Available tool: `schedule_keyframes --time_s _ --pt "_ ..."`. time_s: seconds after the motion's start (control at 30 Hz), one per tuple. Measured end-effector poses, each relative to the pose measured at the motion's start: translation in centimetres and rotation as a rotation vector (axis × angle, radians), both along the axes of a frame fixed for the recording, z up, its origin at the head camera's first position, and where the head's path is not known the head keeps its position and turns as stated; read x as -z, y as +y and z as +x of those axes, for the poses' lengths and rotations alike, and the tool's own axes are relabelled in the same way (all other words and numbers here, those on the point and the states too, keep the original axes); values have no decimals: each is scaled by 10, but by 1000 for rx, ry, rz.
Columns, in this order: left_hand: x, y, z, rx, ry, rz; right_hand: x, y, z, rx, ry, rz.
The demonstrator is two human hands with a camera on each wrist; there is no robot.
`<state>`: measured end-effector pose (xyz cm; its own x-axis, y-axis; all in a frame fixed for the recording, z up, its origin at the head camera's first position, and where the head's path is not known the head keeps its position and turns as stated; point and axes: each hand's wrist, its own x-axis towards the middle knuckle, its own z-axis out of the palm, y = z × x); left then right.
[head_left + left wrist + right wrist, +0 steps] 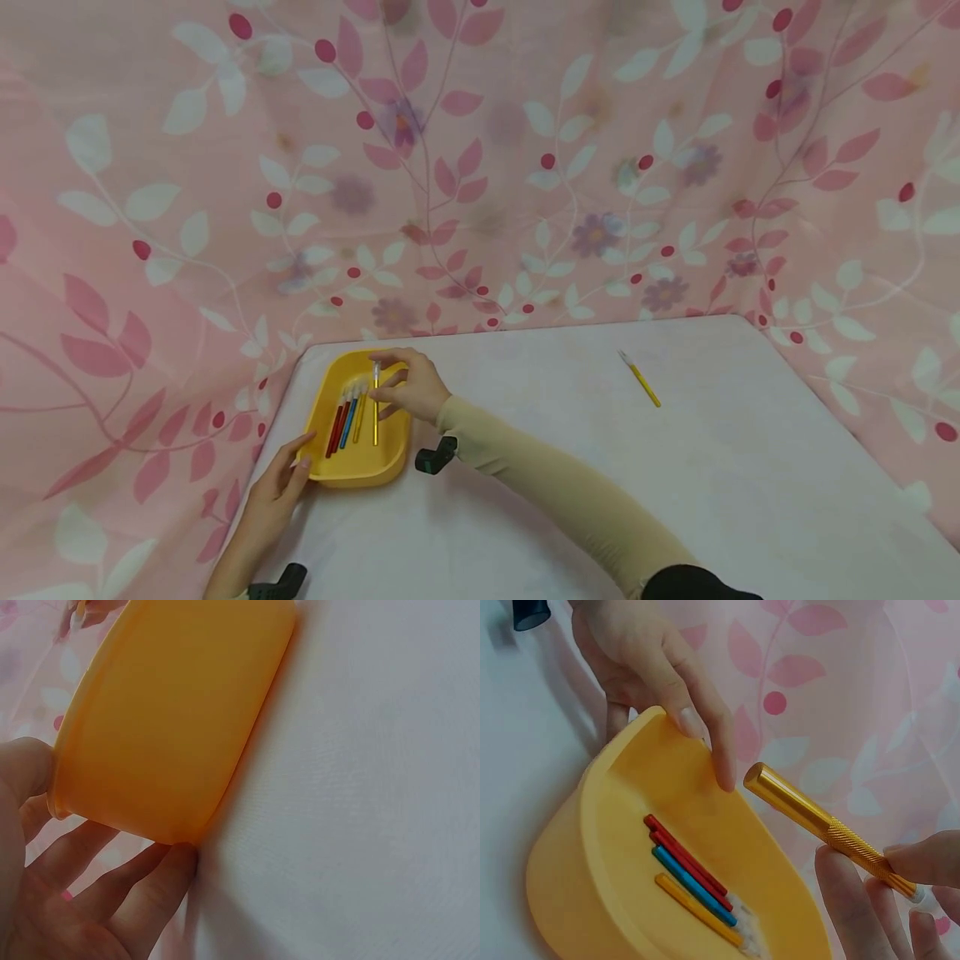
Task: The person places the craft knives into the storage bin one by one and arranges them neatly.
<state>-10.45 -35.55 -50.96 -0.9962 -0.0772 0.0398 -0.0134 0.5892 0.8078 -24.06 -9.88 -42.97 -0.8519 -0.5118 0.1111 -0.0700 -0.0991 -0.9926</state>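
Note:
Between thumb and fingers, my right hand (412, 387) pinches a yellow craft knife (810, 814) with a knurled grip and a pale, clear-looking end. In the head view this knife (376, 408) hangs over the yellow plastic tray (390, 475). My left hand (276, 487) grips the tray's near left corner, and in the left wrist view its fingers (154, 896) lie against the outer wall. Inside the tray lie two red knives (694, 859), a blue knife (694, 885) and another yellow knife (697, 907), side by side with pale tips.
Farther right on the white tabletop (540, 433) lies one more yellow knife (641, 382), apart from the tray. A pink floral cloth (495, 167) hangs behind and beside the table. Dark cameras are worn on both wrists.

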Motion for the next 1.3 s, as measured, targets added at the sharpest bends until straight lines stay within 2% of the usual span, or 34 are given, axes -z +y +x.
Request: schedule_keyframes --time_s 0.27,0.53,0.7,0.93,1.1,1.3 --pt "1 2 1 -5 -1 -17 5 -20 -4 -14 -30 -17" --pt "3 -1 2 -4 21 -7 4 -37 -11 13 -21 26" --pt "3 -2 3 -4 17 0 4 -48 -16 52 -65 70" --pt "2 -1 0 -14 -21 -11 7 -61 -16 160 -158 136" --pt "2 -1 -2 0 -15 -16 8 -68 -15 159 -213 126" --pt "2 -2 -1 7 17 -17 13 -76 -17 173 -225 136"
